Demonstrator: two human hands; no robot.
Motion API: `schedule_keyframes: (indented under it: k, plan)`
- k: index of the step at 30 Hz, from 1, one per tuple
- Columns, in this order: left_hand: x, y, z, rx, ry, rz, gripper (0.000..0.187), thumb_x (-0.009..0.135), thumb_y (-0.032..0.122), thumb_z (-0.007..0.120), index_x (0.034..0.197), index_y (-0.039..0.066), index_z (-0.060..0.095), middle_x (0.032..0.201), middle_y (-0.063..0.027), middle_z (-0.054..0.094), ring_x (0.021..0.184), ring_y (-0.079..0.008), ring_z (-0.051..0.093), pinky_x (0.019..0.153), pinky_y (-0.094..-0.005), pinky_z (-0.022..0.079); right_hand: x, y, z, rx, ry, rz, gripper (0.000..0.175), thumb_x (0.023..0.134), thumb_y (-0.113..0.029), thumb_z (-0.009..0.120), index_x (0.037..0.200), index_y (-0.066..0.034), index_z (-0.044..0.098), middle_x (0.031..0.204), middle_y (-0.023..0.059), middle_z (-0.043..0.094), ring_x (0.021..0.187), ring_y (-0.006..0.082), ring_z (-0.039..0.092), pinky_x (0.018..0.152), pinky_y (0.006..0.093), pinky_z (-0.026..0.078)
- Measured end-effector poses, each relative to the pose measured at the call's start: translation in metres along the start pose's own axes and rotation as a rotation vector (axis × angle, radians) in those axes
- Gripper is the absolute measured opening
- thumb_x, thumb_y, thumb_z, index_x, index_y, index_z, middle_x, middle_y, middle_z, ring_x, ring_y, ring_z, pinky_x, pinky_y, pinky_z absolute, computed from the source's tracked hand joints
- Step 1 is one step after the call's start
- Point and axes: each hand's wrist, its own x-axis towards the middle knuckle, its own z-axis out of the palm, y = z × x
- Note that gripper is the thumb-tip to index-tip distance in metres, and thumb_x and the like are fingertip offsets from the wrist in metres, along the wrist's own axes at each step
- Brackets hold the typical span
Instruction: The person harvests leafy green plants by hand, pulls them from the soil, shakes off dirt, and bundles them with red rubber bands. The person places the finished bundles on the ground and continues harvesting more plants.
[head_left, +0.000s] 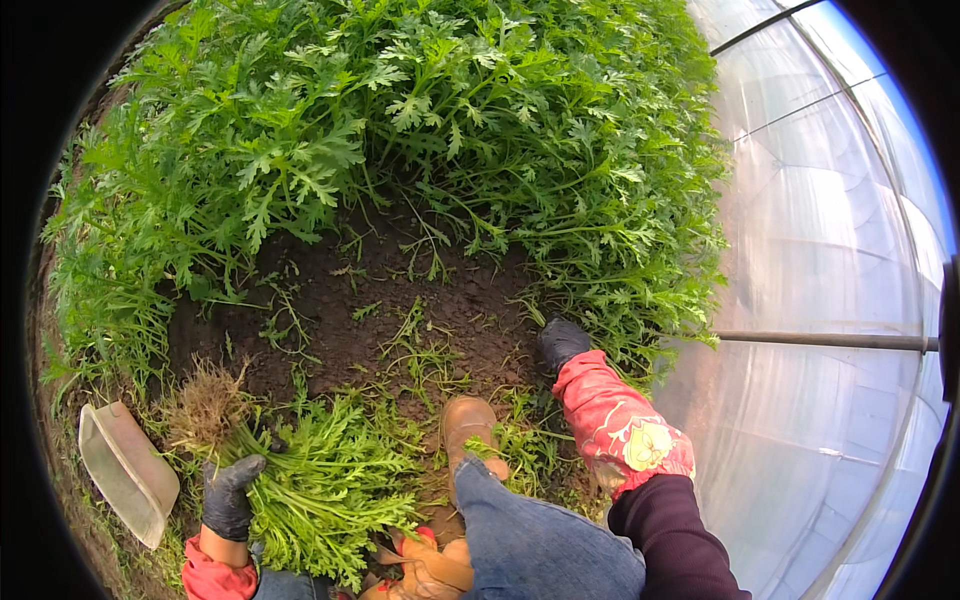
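My left hand (231, 491), in a dark glove, is closed around a thick bunch of leafy green plants (330, 480) near their roots. The tangled brown roots (206, 409) point up and left, and the leaves spread to the right over my legs. My right hand (564, 343), in a dark glove with a red patterned sleeve cover, reaches to the base of the standing plants (622, 247) at the right edge of the bare soil. Pale stems show just beyond its fingertips; the fingers are partly hidden, so its grip cannot be made out.
Dense leafy plants (420, 82) stand ahead and on both sides. Dark soil (337, 322) strewn with loose sprigs lies between. At the left a pale plastic container (139, 465) is tipped on its side. My brown boot (465, 431) is near the middle; clear plastic sheeting (810, 420) with a pole (825, 340) borders the right.
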Motion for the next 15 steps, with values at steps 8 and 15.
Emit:
schedule_keyframes:
  k: [8,15]
  plan:
    - [0.017,-0.038,-0.046,0.012,-0.263,0.057,0.082,0.091,0.053,0.021,0.125,-0.02,0.032,0.128,-0.0333,0.042,0.12,-0.0388,0.045,0.106,-0.0412,0.034,-0.076,0.003,0.032,0.033,0.205,-0.205,0.021,0.076,-0.016,0.055,0.094,-0.0059,0.06,0.086,0.0169,0.066,0.08,0.0355,0.064,0.069,0.0439,0.05]
    - [0.026,-0.07,-0.064,-0.257,-0.248,0.049,0.08,0.097,0.05,0.013,0.125,-0.022,0.035,0.121,-0.0365,0.049,0.114,-0.0416,0.052,0.103,-0.0441,0.041,0.02,0.06,0.022,-0.237,0.193,0.024,0.02,0.081,-0.016,0.053,0.092,-0.0099,0.068,0.092,0.0142,0.068,0.084,0.0338,0.066,0.071,0.044,0.052]
